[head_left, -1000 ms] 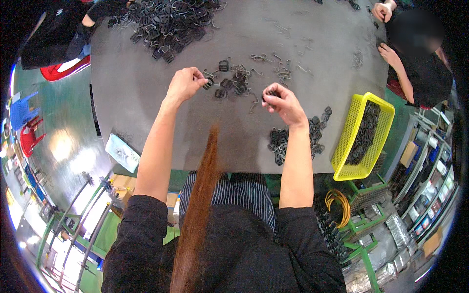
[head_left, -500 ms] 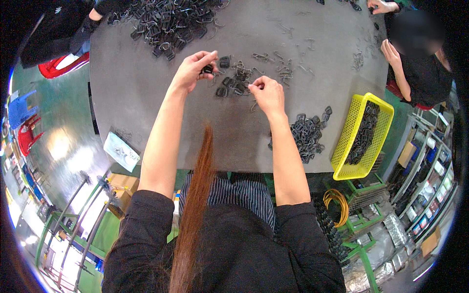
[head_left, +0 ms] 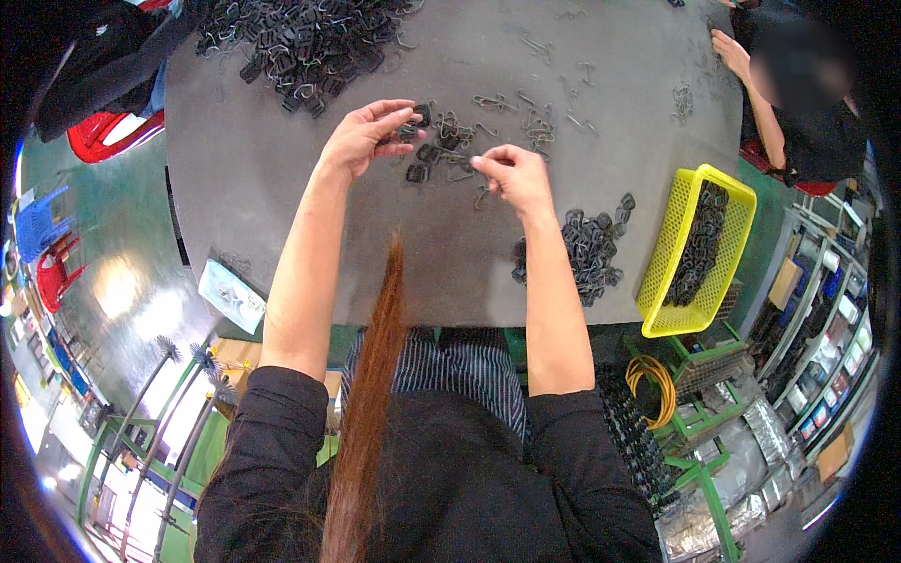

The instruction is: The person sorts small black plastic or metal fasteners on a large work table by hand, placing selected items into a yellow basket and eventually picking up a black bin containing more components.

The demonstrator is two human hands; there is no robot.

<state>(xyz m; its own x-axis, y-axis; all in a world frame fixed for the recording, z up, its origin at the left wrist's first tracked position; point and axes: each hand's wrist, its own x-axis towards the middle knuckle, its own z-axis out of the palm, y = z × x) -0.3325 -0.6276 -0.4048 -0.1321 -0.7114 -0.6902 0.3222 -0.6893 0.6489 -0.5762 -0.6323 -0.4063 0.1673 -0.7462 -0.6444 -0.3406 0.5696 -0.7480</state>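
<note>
My left hand (head_left: 359, 143) is raised over the table with its thumb and fingers closed around a small black plastic buckle (head_left: 407, 132). To its right, my right hand (head_left: 518, 180) is pinched at the fingertips; whatever lies between them is too small to make out. Between and beyond the hands lies a loose cluster of black buckles (head_left: 419, 172) mixed with bent wire hooks (head_left: 452, 133). More wire hooks (head_left: 540, 129) are scattered just past my right hand. Beside my right forearm sits a pile of black buckles with wire loops (head_left: 591, 255).
A big heap of black buckles (head_left: 305, 52) covers the far left of the grey table (head_left: 253, 178). At the right edge stands a yellow basket (head_left: 649, 321) holding black pieces. A pale plastic bag (head_left: 232, 296) lies at the left corner. Other people sit at far left and far right (head_left: 798, 131).
My left hand has shifted slightly left, and my right fingertips have closed in a little nearer to the cluster. The view has tilted slightly. The person at right has moved a hand.
</note>
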